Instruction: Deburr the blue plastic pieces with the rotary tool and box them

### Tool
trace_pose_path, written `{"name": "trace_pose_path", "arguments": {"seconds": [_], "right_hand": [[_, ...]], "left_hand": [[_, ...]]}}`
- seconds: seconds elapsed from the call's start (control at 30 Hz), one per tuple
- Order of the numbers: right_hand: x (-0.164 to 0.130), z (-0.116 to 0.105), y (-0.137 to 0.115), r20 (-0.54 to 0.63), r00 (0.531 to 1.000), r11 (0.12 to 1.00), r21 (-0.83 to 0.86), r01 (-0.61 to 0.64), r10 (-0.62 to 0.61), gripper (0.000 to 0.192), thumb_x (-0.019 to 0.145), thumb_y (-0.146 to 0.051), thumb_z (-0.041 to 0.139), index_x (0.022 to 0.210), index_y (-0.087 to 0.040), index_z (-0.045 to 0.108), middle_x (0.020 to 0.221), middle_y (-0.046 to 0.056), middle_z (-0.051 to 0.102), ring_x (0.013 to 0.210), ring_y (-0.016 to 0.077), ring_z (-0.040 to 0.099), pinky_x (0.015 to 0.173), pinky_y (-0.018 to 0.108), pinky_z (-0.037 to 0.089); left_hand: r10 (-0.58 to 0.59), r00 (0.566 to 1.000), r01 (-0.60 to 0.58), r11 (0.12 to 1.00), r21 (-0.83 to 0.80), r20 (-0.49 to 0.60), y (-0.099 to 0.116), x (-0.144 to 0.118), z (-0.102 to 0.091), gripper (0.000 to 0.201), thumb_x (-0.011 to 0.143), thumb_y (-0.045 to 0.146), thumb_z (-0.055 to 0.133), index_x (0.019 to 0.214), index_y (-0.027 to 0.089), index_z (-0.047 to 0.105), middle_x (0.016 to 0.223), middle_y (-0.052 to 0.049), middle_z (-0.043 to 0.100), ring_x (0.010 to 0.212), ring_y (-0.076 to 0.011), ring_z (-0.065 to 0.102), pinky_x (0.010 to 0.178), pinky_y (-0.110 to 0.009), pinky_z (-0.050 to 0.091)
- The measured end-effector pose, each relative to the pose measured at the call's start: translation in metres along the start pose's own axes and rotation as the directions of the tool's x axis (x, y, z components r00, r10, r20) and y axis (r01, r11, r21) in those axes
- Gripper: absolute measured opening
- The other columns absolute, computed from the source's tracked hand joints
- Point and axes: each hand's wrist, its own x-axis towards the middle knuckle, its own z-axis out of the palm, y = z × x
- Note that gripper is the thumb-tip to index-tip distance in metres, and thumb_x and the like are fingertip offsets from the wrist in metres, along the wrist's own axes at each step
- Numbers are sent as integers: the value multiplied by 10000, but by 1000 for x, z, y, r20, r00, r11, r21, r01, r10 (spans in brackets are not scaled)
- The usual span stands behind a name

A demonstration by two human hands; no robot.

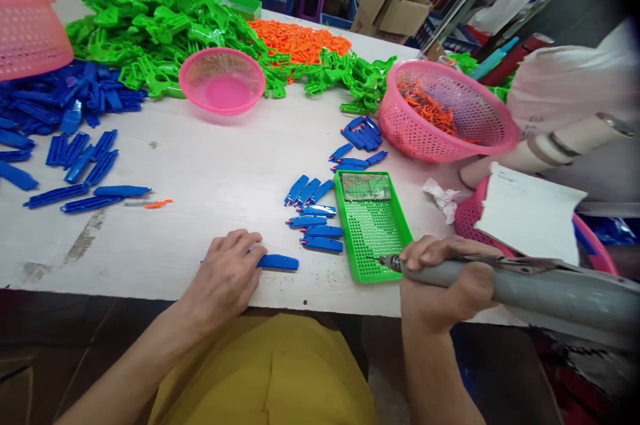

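My left hand (227, 271) is closed over a blue plastic piece (280, 262) lying flat near the table's front edge; part of the piece is hidden under the fingers. In my right hand (445, 281) is a grey power screwdriver (545, 288), held sideways with its bit pointing left. The bit is over the near end of a shallow green tray (353, 258), where tiny dark bits show. Beside the tray, several blue pieces with orange tips (323, 231) lie in rows. Left of my left hand, a small orange part with a clear end (159, 203) rests near loose blue pieces (90, 158).
Green plastic parts (150, 25) and orange parts (300, 41) are heaped at the back. A pink bowl (223, 108) stands mid-table; a pink basket (415, 135) with orange pieces is at right. White card (530, 211) covers another basket. Blue pieces (45, 98) pile up at left.
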Motion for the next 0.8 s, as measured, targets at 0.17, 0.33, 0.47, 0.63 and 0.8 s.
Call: {"name": "trace_pose_path", "arguments": {"seconds": [0.17,0.33,0.47,0.63,0.8], "right_hand": [[6,-16,13,-119,993,997,-72,1,-10,161,839,-380,619,810,-225,588,542,-83,468,393,121,462,418,282,407],[5,-15,21,-109,994,999,-39,29,-33,135,842,-352,611,844,-220,583,549,-84,494,408,117,473,426,279,434],[9,-13,26,-104,994,999,-13,-37,36,145,832,-341,631,841,-222,549,562,-89,504,431,108,489,451,270,452],[10,-13,32,-101,993,998,23,-58,60,109,843,-292,626,822,-212,555,569,-83,510,445,104,509,462,262,466],[10,-13,33,-80,997,999,27,-21,23,76,853,-260,614,821,-209,568,585,-77,526,437,109,514,438,265,461]], "left_hand": [[57,998,-60,994,-92,-38,23,28,12,284,974,216,533,1247,198,610,1287,-130,652,1212,-322,563,931,-485,514],[136,990,-138,990,-34,-47,51,61,45,278,977,227,577,1244,154,597,1186,-144,671,1082,-319,593,837,-463,532],[134,989,-134,991,7,-67,50,65,57,194,976,184,546,1156,145,608,1079,-128,675,952,-296,589,777,-445,523],[126,989,-127,992,1,-71,45,54,60,233,968,116,508,1185,169,574,1089,-109,674,998,-288,593,784,-420,512],[147,989,-147,989,-19,-18,40,48,56,277,972,94,490,1219,199,557,1089,-82,697,970,-267,612,765,-401,488]]}}
